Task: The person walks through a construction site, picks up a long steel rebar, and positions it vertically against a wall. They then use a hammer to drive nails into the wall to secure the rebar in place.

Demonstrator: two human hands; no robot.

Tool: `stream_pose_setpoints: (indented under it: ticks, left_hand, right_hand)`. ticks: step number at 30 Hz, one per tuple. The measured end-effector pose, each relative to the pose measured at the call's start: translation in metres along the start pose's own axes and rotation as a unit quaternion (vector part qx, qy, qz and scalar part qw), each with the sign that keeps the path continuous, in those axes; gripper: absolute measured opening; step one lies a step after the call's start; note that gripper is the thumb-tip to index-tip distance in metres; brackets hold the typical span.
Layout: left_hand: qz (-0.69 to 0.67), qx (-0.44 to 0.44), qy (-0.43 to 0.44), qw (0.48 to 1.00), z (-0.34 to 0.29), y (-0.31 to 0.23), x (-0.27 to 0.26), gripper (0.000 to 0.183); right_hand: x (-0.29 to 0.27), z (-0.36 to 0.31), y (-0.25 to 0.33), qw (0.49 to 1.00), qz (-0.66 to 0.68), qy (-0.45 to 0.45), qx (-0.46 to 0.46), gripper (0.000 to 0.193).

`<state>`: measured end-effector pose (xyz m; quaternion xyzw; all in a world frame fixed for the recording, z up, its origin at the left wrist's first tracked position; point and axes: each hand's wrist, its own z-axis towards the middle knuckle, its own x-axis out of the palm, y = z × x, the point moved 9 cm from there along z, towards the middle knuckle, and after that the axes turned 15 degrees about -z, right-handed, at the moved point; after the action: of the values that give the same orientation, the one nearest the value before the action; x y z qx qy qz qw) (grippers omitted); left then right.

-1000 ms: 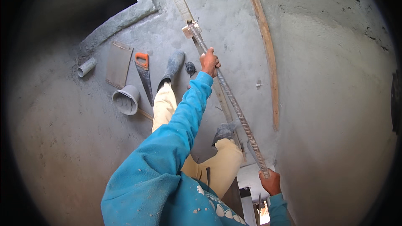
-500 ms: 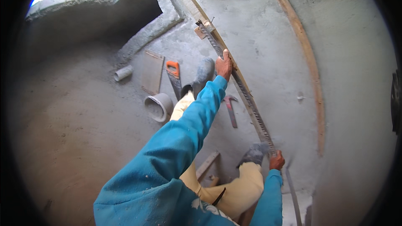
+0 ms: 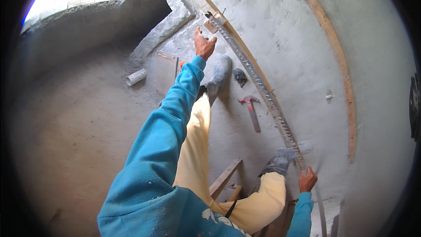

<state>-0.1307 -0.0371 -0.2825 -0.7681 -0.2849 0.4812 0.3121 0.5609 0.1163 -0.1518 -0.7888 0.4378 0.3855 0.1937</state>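
Note:
A long ribbed metal bar (image 3: 258, 79) with a forked far tip stretches diagonally along a thin wooden strip (image 3: 245, 48). My right hand (image 3: 308, 179) is closed round the bar's near end. My left hand (image 3: 205, 45) is off the bar, fingers spread and holding nothing, just left of its far end. Close to that tip, a small wood block (image 3: 211, 26) lies beside the strip, where a nail (image 3: 224, 11) sticks out. Left of the bar's middle are a red claw hammer (image 3: 251, 110) and a small dark bundle (image 3: 240, 77).
A flat board (image 3: 166, 72) and a short white pipe (image 3: 137, 77) lie at left. My left sleeve mostly covers an orange-handled saw (image 3: 183, 64). A second wooden strip (image 3: 335, 52) runs along the right. Wood pieces (image 3: 226, 177) lie by my legs; a dark recess opens at upper left.
My left hand has let go of the bar and moved left and up, its fingers opening. My right hand keeps its hold, lower and farther right in view. My sleeve now hides the bucket.

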Motion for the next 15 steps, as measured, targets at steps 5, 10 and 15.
stream_pose_setpoints:
  ticks: [5, 10, 15]
  left_hand:
    - [0.004, 0.200, 0.007, 0.980, 0.004, -0.033, 0.005, 0.080]
    - [-0.042, 0.144, 0.052, 0.987, 0.019, -0.022, 0.010, 0.066]
    - [-0.101, 0.090, 0.096, 0.986, 0.026, -0.019, 0.005, 0.061]
  right_hand:
    - [-0.125, -0.052, 0.032, 0.998, -0.036, 0.025, 0.037, 0.014]
    - [-0.231, -0.085, 0.084, 0.990, -0.093, 0.079, 0.076, 0.012]
    - [-0.321, -0.105, 0.119, 0.982, -0.144, 0.072, 0.101, 0.011]
